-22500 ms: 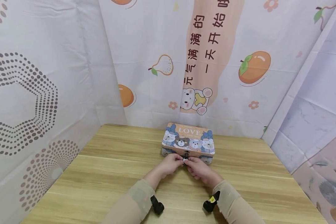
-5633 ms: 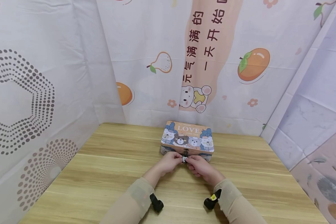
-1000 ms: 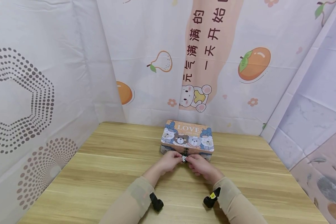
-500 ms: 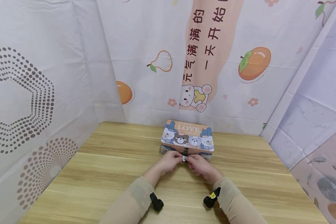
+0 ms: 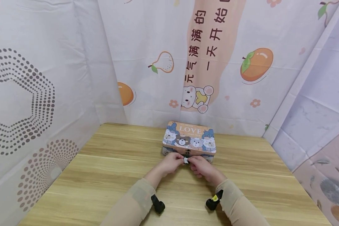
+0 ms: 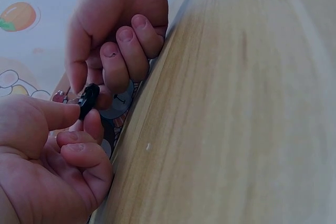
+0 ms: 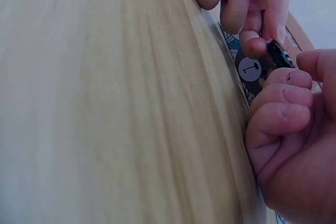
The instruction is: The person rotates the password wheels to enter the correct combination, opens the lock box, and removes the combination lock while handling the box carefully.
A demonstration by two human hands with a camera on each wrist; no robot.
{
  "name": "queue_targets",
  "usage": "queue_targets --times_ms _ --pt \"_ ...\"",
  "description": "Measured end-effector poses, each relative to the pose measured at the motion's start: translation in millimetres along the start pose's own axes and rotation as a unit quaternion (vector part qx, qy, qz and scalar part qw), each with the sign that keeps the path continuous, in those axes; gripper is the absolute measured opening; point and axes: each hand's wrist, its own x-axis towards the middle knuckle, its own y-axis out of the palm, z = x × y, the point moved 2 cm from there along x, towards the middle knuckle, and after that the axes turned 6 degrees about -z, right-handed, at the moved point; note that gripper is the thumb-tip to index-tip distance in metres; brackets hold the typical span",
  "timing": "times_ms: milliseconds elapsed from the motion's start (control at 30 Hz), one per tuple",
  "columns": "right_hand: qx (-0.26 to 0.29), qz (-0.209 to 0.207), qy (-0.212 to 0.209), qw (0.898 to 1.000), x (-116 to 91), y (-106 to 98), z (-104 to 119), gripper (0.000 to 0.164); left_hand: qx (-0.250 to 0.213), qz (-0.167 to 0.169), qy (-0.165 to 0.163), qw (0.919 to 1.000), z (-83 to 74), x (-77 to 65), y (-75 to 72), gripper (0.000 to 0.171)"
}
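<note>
While the left hand [image 5: 170,164] pinches one end of a small black lock [image 6: 88,102] between thumb and finger, the right hand [image 5: 204,168] has its thumb and forefinger closed on the other end. So the lock is between the two hands, close against the front of the tin box [image 5: 188,138], under its metal clasp [image 5: 188,152]. From above, a pale face of the lock can be seen between the fingertips, but the marks on it are too small to read. The other fingers of the right hand are bent in toward the palm. Whether the lock is fastened, I cannot tell.

The box stands just beyond both hands, with its lid down. On this lid are four bears in a row and the word LOVE. The wooden tabletop [image 5: 115,185] lies under the hands and spreads to both sides of them.

Nearer to the person than the hands are two beige sleeves [image 5: 141,196], each with a black device [image 5: 158,205] at the wrist; the one by the right hand has a yellow label [image 5: 215,198]. Beyond the box hangs a white cloth [image 5: 155,34] with printed fruit, flowers and Chinese writing.
</note>
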Motion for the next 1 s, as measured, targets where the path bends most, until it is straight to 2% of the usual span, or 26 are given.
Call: queue_targets --times_ms 333,1000 --pt "0.023 -0.002 -0.015 1.0 -3.8 -1.2 0.4 0.031 0.011 -0.004 0.006 0.9999 -2.1 -1.2 -0.3 0.014" --pt "-0.007 0.011 -0.022 1.0 -9.2 -7.8 -1.0 0.034 0.007 0.0 -0.003 1.0 -0.4 -0.5 -0.4 0.015"
